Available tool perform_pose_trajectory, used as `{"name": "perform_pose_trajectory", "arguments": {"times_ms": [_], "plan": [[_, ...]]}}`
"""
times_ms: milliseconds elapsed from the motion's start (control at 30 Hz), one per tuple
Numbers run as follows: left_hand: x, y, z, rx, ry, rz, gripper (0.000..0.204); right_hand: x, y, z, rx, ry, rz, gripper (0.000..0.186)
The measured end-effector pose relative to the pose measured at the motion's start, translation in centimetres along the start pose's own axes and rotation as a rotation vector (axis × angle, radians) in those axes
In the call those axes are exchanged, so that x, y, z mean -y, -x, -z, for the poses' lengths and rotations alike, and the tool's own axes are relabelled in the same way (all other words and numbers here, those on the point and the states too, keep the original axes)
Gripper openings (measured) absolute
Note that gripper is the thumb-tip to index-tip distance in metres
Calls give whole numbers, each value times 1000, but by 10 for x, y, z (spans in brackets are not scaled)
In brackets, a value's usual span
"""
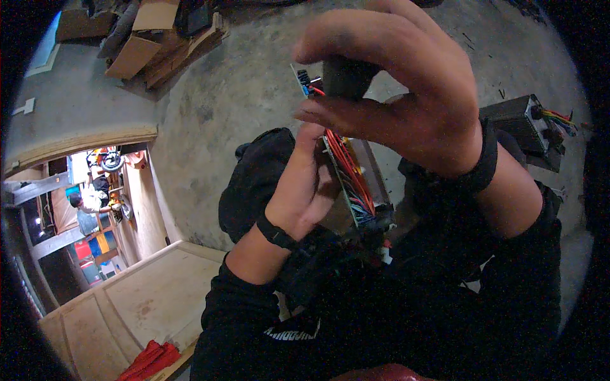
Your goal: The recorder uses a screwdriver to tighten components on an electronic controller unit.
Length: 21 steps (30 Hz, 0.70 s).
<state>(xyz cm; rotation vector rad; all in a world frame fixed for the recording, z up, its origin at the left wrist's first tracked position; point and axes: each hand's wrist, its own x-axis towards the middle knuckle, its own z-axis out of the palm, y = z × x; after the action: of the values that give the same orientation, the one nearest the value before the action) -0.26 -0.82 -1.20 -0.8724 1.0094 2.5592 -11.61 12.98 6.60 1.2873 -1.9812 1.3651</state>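
My left hand (297, 190) is closed around the side of a long, narrow electronic controller (348, 174) that has its inside exposed. Red and other coloured wires run along it, with small board parts showing at its far end. Above that end, my right hand (422, 82) is curled with thumb and fingers around a dark, blunt object (348, 77). Its kind cannot be made out, and its tip is hidden. The controller's near end, with a dark bundle and a small white connector (386, 255), hangs over my lap.
At the right on the concrete floor lies a ribbed metal box (508, 120) with coloured wires. Cardboard (149, 38) is piled at the far left. A wooden door panel (140, 298) with a red cloth (151, 360) stands near left. Through a doorway are a person (92, 200) and a motorcycle (108, 160).
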Motion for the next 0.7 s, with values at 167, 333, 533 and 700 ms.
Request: {"name": "perform_pose_trajectory", "arguments": {"times_ms": [167,333,533,700], "plan": [[1,3,-1,1,-22,42,57,-11,2,7,107,-30,144,38],[2,9,-20,54,-150,-122,51,-9,-2,-2,12,-235,142,49],[-3,0,-13,21,-15,-68,53,-14,6,-29,-223,-396,-121,53],[-3,8,-14,57,-98,77,56,-8,11,-19,-144,-375,-60,52]]}}
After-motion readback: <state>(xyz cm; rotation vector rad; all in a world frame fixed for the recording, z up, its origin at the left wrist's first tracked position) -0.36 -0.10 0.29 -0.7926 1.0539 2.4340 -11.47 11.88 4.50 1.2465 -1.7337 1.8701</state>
